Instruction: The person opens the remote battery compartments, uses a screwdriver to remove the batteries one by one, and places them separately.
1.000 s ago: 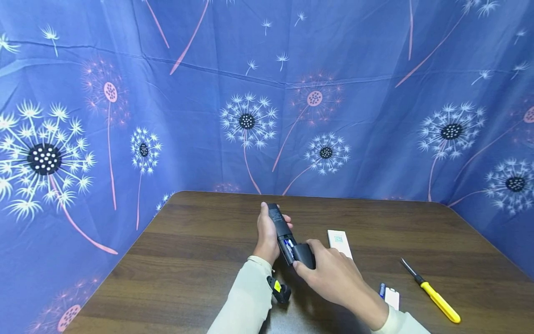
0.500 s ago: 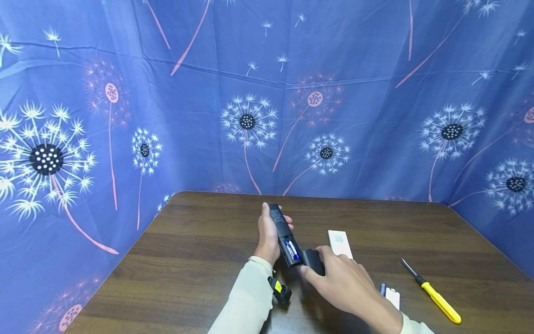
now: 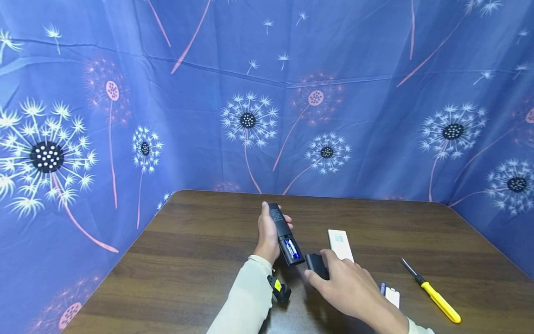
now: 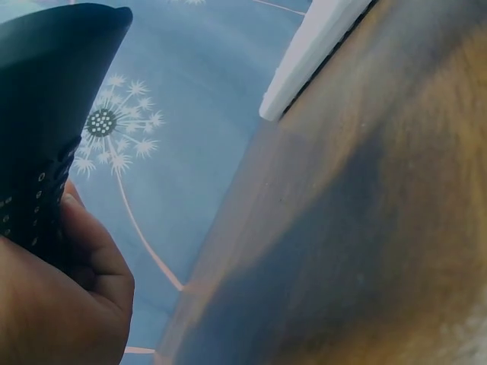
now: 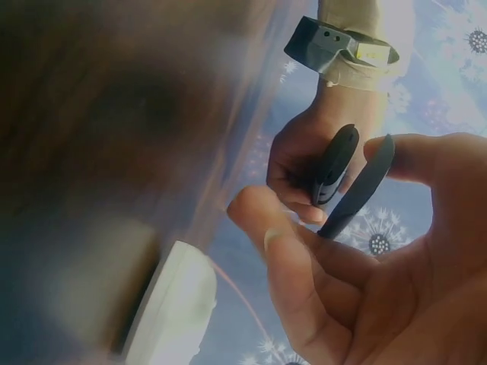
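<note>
My left hand point(image 3: 268, 234) grips a black remote control point(image 3: 280, 220), its back facing up and its near end tilted toward me. The battery compartment is uncovered, and blue-and-white batteries point(image 3: 292, 249) show inside. In the left wrist view the button side of the remote point(image 4: 34, 152) faces the camera, with fingers wrapped around it. Just right of the remote's near end, my right hand point(image 3: 348, 285) pinches the black battery cover point(image 3: 316, 265) between thumb and fingers. The right wrist view has the thin curved cover point(image 5: 364, 186) edge-on, apart from the remote point(image 5: 336, 163).
Behind my right hand lies a white box-like item point(image 3: 340, 243) with a printed code. A blue battery point(image 3: 382, 289) and a small white piece point(image 3: 392, 297) lie by my right wrist. Farther right is a yellow-handled screwdriver point(image 3: 438, 299). A blue dandelion-print cloth point(image 3: 267, 116) hangs behind the table.
My right hand has drawn the battery cover off the remote, moving it right and toward me. The batteries have come fully into view. My left hand has barely moved.
</note>
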